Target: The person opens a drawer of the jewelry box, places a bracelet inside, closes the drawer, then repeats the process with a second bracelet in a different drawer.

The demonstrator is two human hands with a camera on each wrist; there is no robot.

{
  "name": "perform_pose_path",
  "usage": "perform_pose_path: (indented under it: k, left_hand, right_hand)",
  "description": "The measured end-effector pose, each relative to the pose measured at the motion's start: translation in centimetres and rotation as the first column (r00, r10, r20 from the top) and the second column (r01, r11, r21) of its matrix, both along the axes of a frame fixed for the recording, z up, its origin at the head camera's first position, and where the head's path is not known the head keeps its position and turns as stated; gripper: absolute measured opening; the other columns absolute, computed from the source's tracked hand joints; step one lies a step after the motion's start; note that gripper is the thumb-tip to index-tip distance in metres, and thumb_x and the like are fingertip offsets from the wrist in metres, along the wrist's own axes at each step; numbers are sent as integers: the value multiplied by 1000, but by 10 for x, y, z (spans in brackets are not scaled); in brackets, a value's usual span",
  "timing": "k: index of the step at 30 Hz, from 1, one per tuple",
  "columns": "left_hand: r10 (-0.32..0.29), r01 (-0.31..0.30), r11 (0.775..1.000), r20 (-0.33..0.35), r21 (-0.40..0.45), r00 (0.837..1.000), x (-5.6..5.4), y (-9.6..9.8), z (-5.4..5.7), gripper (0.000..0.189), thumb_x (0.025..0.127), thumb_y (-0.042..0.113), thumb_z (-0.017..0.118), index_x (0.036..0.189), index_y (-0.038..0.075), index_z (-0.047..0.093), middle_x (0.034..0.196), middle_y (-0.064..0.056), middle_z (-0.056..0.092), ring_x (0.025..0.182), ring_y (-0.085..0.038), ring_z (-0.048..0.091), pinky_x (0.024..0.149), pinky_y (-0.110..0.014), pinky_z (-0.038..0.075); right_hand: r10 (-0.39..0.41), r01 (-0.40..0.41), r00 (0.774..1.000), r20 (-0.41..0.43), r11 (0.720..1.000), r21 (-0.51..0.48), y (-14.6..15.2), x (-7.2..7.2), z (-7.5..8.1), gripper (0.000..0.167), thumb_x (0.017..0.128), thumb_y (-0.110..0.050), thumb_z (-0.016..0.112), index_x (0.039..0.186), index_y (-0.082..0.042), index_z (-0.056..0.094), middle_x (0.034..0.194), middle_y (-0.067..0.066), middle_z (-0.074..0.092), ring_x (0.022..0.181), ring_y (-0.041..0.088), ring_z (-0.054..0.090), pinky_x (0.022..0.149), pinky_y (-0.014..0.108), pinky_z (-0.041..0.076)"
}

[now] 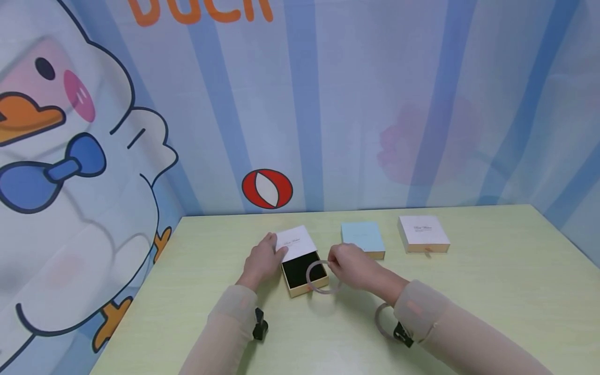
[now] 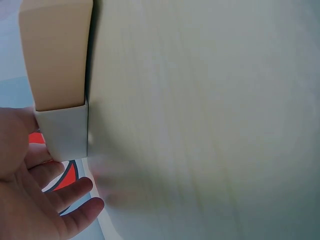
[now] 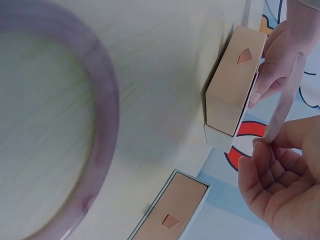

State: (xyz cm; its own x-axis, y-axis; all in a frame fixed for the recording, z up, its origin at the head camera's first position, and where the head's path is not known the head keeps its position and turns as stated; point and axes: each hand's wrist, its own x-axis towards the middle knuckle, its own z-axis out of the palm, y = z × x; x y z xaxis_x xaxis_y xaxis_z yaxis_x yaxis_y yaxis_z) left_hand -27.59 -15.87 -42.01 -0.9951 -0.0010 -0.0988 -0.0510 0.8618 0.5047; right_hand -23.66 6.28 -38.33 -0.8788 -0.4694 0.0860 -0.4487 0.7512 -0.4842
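Observation:
My left hand (image 1: 262, 262) grips the white sleeve of a small drawer-style gift box (image 1: 295, 241), thumb on top. Its drawer (image 1: 304, 289) is pulled out toward me, showing a dark lining. Between thumb and fingertips, my right hand (image 1: 352, 265) pinches a pale pinkish bangle (image 1: 308, 276), which overlaps the drawer's right front corner. The right wrist view shows that bangle (image 3: 284, 102) almost edge-on. A second bangle (image 1: 377, 319) is beside my right cuff, partly hidden by the sleeve; a mauve ring (image 3: 106, 107) looms large at the left of the right wrist view.
Right of the open box stands a light blue box (image 1: 363, 235), partly behind my right hand. Farther right is another white box (image 1: 423, 230) with a small pull tab. The pale table (image 1: 506, 291) ends at a printed fabric backdrop (image 1: 347, 130) with a cartoon duck.

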Motion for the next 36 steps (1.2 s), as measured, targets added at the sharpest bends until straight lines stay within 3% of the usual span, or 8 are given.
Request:
perform_pose_path:
  k: [26, 36]
  left_hand:
    - [-10, 10, 1000, 0, -6, 1000, 0, -2, -1, 63, 98, 35, 49, 148, 5, 28, 156, -12, 25, 142, -34, 26, 113, -52, 27]
    - [-9, 9, 1000, -6, -12, 1000, 0, -2, -1, 62, 98, 36, 49, 148, 5, 29, 156, -11, 25, 142, -34, 27, 113, -52, 27]
  right_hand:
    - [-65, 65, 998, -1, 996, 64, -14, -10, 3, 16, 90, -6, 57, 82, -1, 70, 77, 7, 68, 61, 12, 56, 56, 26, 49]
    - [-83, 81, 996, 15, 991, 103, -20, -12, 4, 22, 90, -9, 58, 71, -5, 68, 62, 1, 60, 49, 12, 46, 48, 23, 37]
